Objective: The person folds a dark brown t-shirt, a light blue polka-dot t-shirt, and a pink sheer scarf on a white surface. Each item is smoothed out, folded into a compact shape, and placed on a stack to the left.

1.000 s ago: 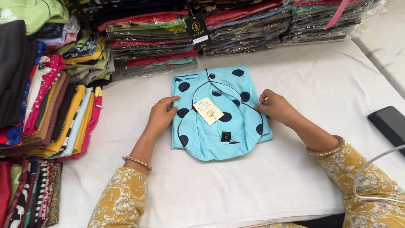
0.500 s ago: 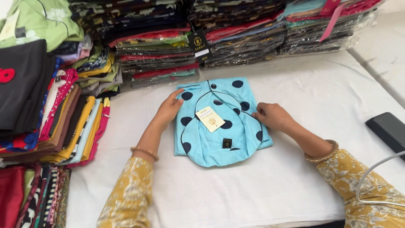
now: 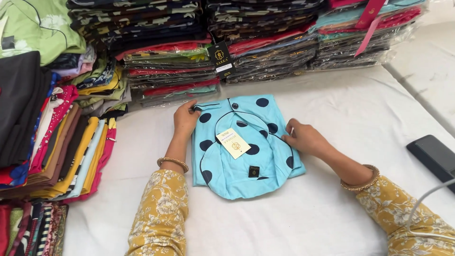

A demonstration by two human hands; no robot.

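A folded light blue garment [image 3: 244, 147] with dark blue dots lies on the white cloth-covered table [image 3: 332, 208]. A cream paper tag [image 3: 233, 142] and a small black label [image 3: 254, 171] sit on its front. My left hand [image 3: 185, 117] pinches the garment's upper left corner. At the garment's right edge, my right hand [image 3: 303, 138] rests with its fingers curled on the fabric. Both arms wear yellow floral sleeves and a gold bangle at the wrist.
Stacks of plastic-wrapped folded clothes [image 3: 265, 42] line the back of the table. A tall pile of colourful folded garments [image 3: 57, 137] stands at the left. A black flat device [image 3: 433, 156] and a white cable [image 3: 422, 208] lie at the right.
My left hand has slid up from the garment's left side to its top left corner. The view has shifted slightly; the garment stays in place.
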